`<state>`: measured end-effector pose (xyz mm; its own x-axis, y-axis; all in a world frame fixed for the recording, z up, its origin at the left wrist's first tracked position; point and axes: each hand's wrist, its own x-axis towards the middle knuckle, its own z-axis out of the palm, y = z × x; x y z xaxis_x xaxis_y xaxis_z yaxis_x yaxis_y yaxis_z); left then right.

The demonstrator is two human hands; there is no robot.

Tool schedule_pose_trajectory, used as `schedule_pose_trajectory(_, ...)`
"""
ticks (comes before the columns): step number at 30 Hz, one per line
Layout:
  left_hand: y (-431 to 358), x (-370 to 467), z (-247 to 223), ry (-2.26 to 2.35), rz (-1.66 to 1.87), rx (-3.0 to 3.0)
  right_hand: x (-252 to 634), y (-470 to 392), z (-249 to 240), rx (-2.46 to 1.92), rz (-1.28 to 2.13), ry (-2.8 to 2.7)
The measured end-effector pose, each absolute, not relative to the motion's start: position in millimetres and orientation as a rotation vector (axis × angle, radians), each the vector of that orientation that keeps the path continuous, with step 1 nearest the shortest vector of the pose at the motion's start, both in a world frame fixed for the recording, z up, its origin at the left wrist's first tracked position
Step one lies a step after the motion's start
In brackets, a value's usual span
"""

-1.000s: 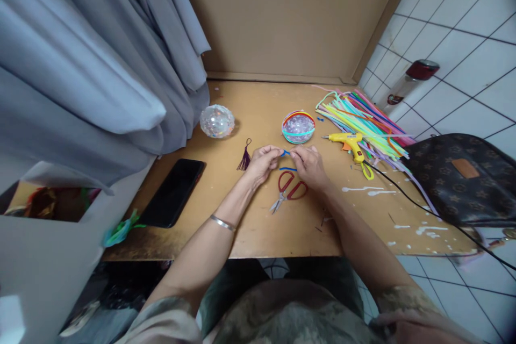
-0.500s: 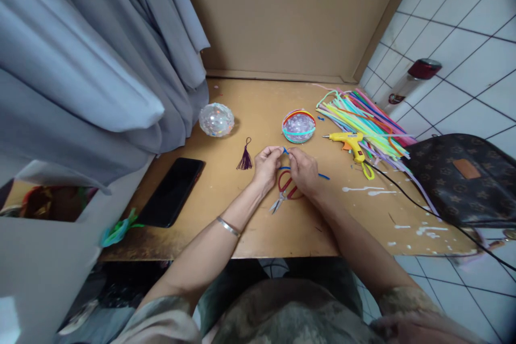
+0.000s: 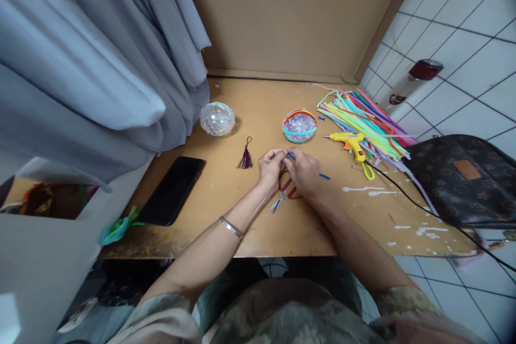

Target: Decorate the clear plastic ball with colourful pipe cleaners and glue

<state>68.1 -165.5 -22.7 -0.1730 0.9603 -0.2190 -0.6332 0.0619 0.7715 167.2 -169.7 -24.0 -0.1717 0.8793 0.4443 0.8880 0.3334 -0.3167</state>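
Note:
A small blue pipe cleaner piece (image 3: 291,156) is pinched between my two hands, which meet at the fingertips. My left hand (image 3: 271,165) has a closed grip on its left end, and my right hand (image 3: 303,170) grips it from the right. Red-handled scissors (image 3: 285,191) lie partly under my right hand, blades pointing toward me. Another blue pipe cleaner (image 3: 324,176) pokes out right of my right hand, its rest covered. Beyond the hands sits a bowl with red, yellow and turquoise bands (image 3: 299,126). Left of my left hand lies a dark purple tassel (image 3: 245,156).
A clear speckled bowl (image 3: 217,119) stands at the back left, a black phone (image 3: 172,191) at the left. On the right are a yellow glue gun (image 3: 349,142) with its cord, many coloured pipe cleaners (image 3: 368,121), a brown bag (image 3: 463,183) and a red-lidded bottle (image 3: 411,83).
The fingers of both hands have shifted around the small blue piece, which now slants at the right fingertips. My left hand has moved slightly to the right.

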Motion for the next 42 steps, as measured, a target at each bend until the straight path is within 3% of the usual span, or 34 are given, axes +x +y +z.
schedule_pose_trajectory(17,-162.0,50.3,-11.7,0.868,1.290,0.750,186.2,-150.7,-24.1,-1.232,0.433,-1.792)
schedule_pose_trajectory(26,-154.7,22.6,-10.9,0.874,1.002,1.033,193.4,-152.7,-10.8,-1.034,0.648,-1.987)
schedule_pose_trajectory(42,-155.7,41.4,-16.8,0.953,1.295,0.839,197.3,-151.8,-11.4,-1.218,0.089,-2.171)
